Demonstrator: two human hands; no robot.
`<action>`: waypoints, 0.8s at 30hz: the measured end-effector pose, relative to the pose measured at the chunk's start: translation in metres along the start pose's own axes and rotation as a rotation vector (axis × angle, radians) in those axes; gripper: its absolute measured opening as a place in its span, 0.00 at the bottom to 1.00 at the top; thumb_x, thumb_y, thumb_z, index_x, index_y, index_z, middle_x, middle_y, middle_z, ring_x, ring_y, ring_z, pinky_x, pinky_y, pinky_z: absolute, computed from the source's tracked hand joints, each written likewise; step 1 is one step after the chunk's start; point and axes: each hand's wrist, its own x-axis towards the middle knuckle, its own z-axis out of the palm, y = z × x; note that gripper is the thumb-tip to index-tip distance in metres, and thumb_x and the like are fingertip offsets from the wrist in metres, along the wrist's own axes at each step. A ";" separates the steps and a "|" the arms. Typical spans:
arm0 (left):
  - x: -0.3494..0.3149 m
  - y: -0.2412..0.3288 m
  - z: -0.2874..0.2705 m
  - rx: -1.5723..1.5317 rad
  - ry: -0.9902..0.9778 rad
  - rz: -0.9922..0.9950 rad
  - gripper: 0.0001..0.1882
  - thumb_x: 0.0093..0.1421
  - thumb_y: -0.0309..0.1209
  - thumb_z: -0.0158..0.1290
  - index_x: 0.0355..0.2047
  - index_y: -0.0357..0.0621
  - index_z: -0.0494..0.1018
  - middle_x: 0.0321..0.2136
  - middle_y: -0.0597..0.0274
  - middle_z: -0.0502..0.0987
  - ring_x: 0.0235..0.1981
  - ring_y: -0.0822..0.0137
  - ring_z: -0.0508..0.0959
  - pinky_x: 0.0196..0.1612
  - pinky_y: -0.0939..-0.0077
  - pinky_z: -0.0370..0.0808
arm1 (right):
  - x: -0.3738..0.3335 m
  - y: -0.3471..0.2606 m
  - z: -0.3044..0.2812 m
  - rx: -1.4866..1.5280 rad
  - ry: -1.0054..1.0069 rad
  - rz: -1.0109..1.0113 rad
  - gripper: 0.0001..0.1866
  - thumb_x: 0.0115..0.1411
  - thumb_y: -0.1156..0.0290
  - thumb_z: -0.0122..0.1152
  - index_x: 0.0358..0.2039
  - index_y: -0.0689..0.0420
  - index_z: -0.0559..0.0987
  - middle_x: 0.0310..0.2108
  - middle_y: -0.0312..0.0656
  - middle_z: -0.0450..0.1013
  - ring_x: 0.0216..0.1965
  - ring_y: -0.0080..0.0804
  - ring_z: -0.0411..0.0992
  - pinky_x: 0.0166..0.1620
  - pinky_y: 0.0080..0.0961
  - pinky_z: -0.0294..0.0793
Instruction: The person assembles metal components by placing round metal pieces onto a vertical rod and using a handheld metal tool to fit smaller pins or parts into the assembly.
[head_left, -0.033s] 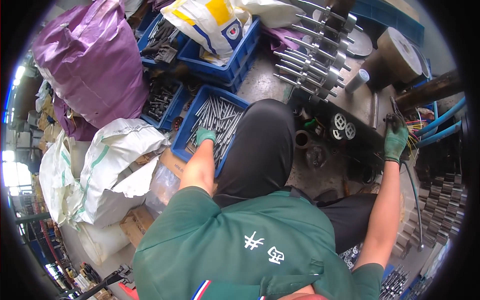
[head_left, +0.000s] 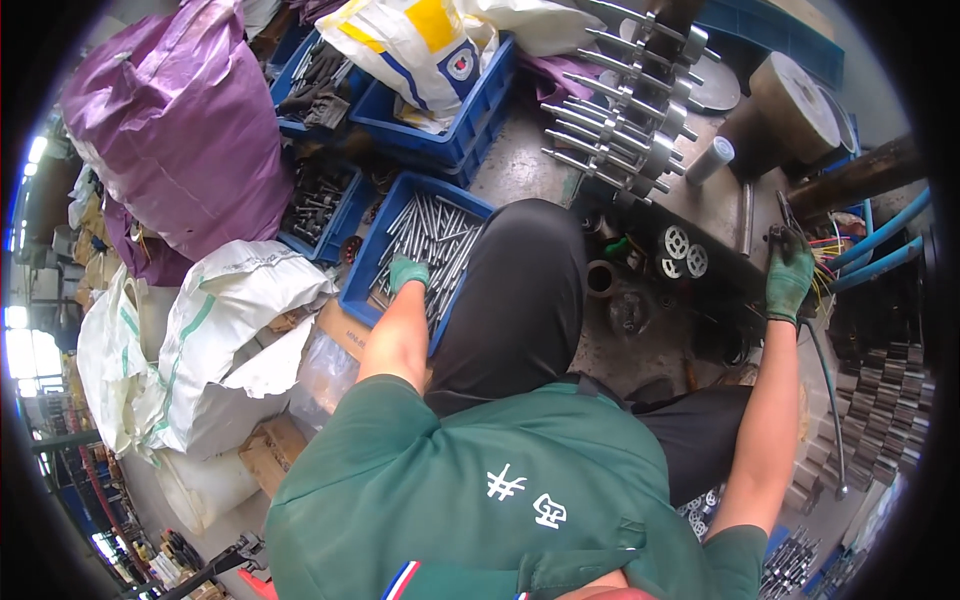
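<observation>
My left hand (head_left: 408, 272), in a green glove, reaches into a blue bin (head_left: 357, 309) of loose metal rods (head_left: 440, 235). Its fingers are down among the rods, so their grip is hidden. Far to the right, my right hand (head_left: 789, 275) wears a green glove with blackened fingers. These fingers are curled round the lower end of a slim grey metal tool (head_left: 785, 210), whose exact kind is unclear. Thin coloured wires (head_left: 824, 268) lie just beside that hand. A loose metal bar (head_left: 747, 220) rests on the bench to its left.
Ahead stands a rack of shafts (head_left: 625, 110) with round metal parts. A thick metal cylinder (head_left: 795, 105) and a small upright one (head_left: 710, 160) are beyond the bar. Purple (head_left: 180, 130) and white sacks (head_left: 225, 330) crowd the left. Stacked metal pieces (head_left: 880, 410) fill the right.
</observation>
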 end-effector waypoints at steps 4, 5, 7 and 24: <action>0.018 0.002 0.011 0.058 0.060 0.060 0.31 0.57 0.41 0.64 0.60 0.42 0.74 0.57 0.42 0.80 0.58 0.46 0.81 0.58 0.54 0.80 | 0.000 0.009 -0.003 -0.044 0.065 0.000 0.15 0.65 0.73 0.66 0.52 0.56 0.84 0.52 0.48 0.79 0.54 0.47 0.75 0.61 0.40 0.72; 0.027 -0.006 0.011 0.103 0.058 0.104 0.29 0.58 0.40 0.63 0.59 0.42 0.75 0.56 0.41 0.80 0.57 0.45 0.81 0.57 0.53 0.80 | 0.003 0.001 -0.005 -0.024 0.087 0.024 0.15 0.65 0.72 0.66 0.52 0.57 0.84 0.52 0.48 0.78 0.54 0.47 0.75 0.60 0.40 0.72; 0.046 -0.021 0.008 0.173 0.048 0.195 0.26 0.60 0.37 0.60 0.58 0.42 0.76 0.55 0.41 0.81 0.57 0.45 0.82 0.57 0.53 0.80 | 0.008 -0.015 -0.012 0.143 0.126 0.104 0.14 0.68 0.71 0.64 0.53 0.59 0.83 0.50 0.48 0.78 0.54 0.46 0.76 0.61 0.37 0.72; -0.052 0.008 -0.095 -1.627 -0.822 0.131 0.11 0.66 0.42 0.58 0.39 0.49 0.78 0.29 0.71 0.75 0.28 0.71 0.72 0.33 0.77 0.69 | -0.007 -0.091 -0.096 1.212 0.170 0.575 0.13 0.73 0.77 0.53 0.55 0.66 0.75 0.47 0.45 0.78 0.50 0.37 0.82 0.53 0.33 0.85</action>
